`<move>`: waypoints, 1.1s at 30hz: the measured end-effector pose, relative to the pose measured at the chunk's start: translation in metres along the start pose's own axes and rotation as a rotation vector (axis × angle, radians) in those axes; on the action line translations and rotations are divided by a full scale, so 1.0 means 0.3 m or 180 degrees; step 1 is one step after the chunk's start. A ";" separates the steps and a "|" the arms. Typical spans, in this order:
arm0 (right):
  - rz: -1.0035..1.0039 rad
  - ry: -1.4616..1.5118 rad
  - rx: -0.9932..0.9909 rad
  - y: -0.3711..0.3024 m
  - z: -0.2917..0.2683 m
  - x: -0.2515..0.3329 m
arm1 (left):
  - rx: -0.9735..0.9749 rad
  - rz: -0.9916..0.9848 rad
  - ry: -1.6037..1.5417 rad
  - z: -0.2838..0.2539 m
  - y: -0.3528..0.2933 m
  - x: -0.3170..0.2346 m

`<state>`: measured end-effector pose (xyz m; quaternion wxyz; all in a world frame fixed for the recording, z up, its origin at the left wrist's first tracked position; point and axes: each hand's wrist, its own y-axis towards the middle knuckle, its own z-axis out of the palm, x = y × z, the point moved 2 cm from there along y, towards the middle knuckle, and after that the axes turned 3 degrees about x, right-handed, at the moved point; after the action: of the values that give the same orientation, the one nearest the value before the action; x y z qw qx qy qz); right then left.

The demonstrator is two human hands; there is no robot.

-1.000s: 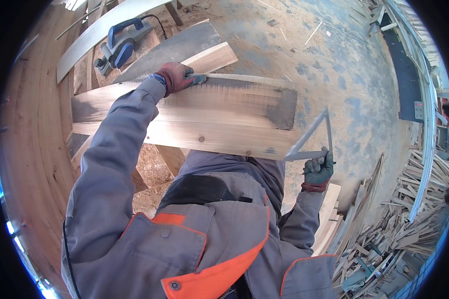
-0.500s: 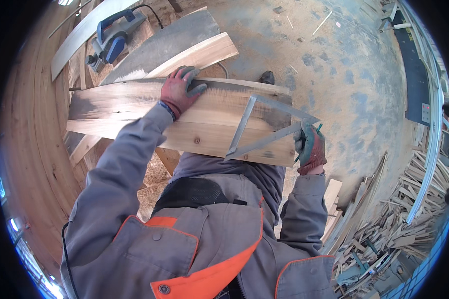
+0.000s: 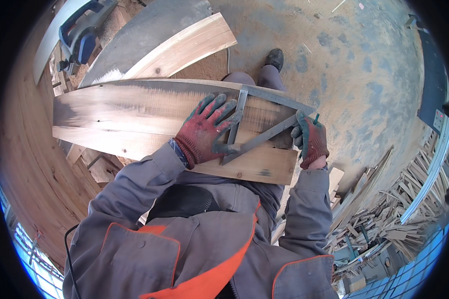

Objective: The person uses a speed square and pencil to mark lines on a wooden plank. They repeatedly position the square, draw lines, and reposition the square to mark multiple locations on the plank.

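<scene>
Since half a second ago, the left hand point(image 3: 207, 130) has slid rightward along the wooden board point(image 3: 134, 112), right up to the metal triangle point(image 3: 269, 134). Under and leftward of those fingers runs the board, pale with knots and streaked by dark, greyish patches; the left hand and sleeve hide part of its middle and near edge. Far beyond the left fingers, a blue-and-grey power planer point(image 3: 82, 44) is cut off by the dark rim. Between the hands, across the board's right end, lies the triangle — three dull grey strips around an open middle. Left fingers are spread over wood, thumb at the nearest strip; whether it presses down cannot be told. Right hand point(image 3: 312, 142) has its fingers curled at the triangle's right corner, too bunched to show whether they grip it. They close around a green stick point(image 3: 316, 118) — only its upper end clearly shows.
</scene>
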<state>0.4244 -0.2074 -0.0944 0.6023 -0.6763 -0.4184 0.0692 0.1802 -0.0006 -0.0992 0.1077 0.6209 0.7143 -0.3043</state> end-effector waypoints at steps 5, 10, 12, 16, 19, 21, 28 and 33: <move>0.0102 0.0070 -0.0005 0.013 -0.001 -0.001 | 0.0210 -0.0033 -0.0225 -0.012 0.010 0.010; 0.0222 0.0261 -0.0079 0.009 0.010 -0.001 | 0.0306 -0.0023 -0.0302 -0.014 0.015 0.021; 0.0265 0.0331 -0.0129 0.009 0.014 0.002 | 0.0359 -0.0020 -0.0187 -0.008 0.014 0.024; 0.0455 0.0386 -0.0208 0.025 0.013 0.016 | 0.0634 -0.0087 -0.0031 0.012 0.013 0.019; 0.0427 0.0317 -0.0136 0.032 0.009 0.029 | 0.0557 -0.0008 0.0162 0.017 0.016 0.017; 0.0377 0.0152 -0.0098 0.037 0.003 0.035 | 0.0420 0.0073 0.0290 0.017 0.018 0.017; -0.0367 -0.0701 -0.0357 0.068 0.005 0.015 | 0.0279 0.0134 0.0299 0.013 0.022 0.018; -0.0812 -0.1908 -0.0791 0.073 0.012 0.009 | 0.0307 0.0121 0.0423 0.015 0.014 0.017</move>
<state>0.4345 -0.2013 -0.1132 0.3695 -0.6364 -0.6630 0.1374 0.1822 0.0012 -0.1068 0.0358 0.6577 0.6925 -0.2943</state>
